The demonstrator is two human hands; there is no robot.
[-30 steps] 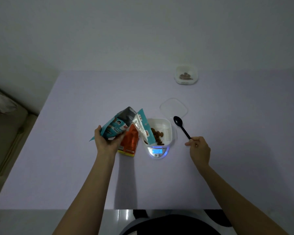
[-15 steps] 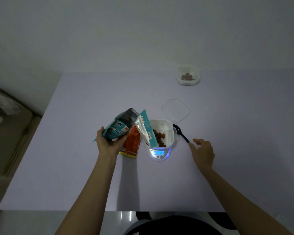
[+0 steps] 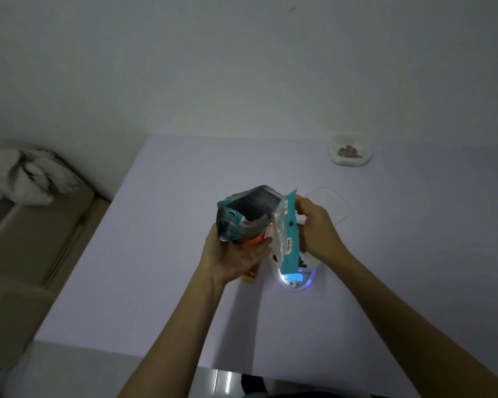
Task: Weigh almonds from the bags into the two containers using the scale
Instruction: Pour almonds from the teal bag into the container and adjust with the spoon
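A teal almond bag (image 3: pixel 249 215) with its mouth open is held up over the table by my left hand (image 3: pixel 236 254), which grips its lower part. My right hand (image 3: pixel 314 225) pinches the bag's torn teal flap (image 3: pixel 288 242) at the right side. An orange bag (image 3: pixel 249 271) stands behind my left hand, mostly hidden. Below the flap sits the lit scale (image 3: pixel 297 278) carrying a white container (image 3: pixel 311 261) with almonds, largely covered by my right hand. A second container (image 3: pixel 350 150) with almonds stands at the far right.
A clear lid (image 3: pixel 332 203) lies flat beyond the scale. The table's near edge (image 3: pixel 127 347) runs below my arms. To the left is a beige couch (image 3: pixel 26 239) with crumpled cloth (image 3: pixel 32 176). The spoon is not visible.
My right hand let go of the black spoon and moved left onto the bag's flap. My left hand raised the teal bag and turned it more upright.
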